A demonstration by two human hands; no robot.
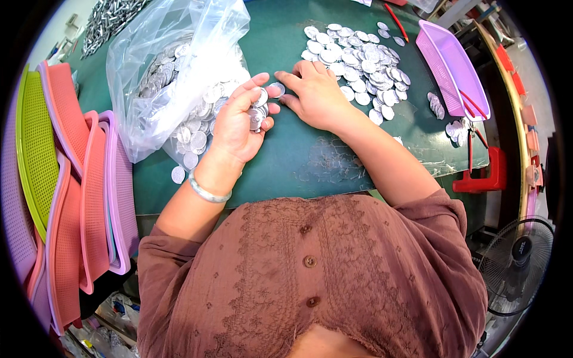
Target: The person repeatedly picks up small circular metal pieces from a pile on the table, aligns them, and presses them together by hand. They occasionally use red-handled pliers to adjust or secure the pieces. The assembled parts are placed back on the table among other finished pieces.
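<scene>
Palm up, my left hand (pixel 234 122) cups several silvery coin-like discs (pixel 256 113), its fingers curled loosely around them. Just right of it, my right hand (pixel 319 98) has thumb and fingertips at a single silvery disc (pixel 276 90), which it pinches close to the left fingertips. A clear plastic bag (pixel 132 89) lies open on the left, with many more discs (pixel 197 128) in and spilling from it. Beyond my right hand, a loose pile of the same discs (pixel 367 62) is spread on the green table (pixel 274 170).
A purple basket (pixel 444 65) stands at the right, near small clusters of discs (pixel 436 106) and red-handled tools (pixel 474 107). Stacked pink, green and purple baskets (pixel 65 173) crowd the left edge. Grey metal parts (pixel 107 24) lie far left; a fan (pixel 519 262) stands lower right.
</scene>
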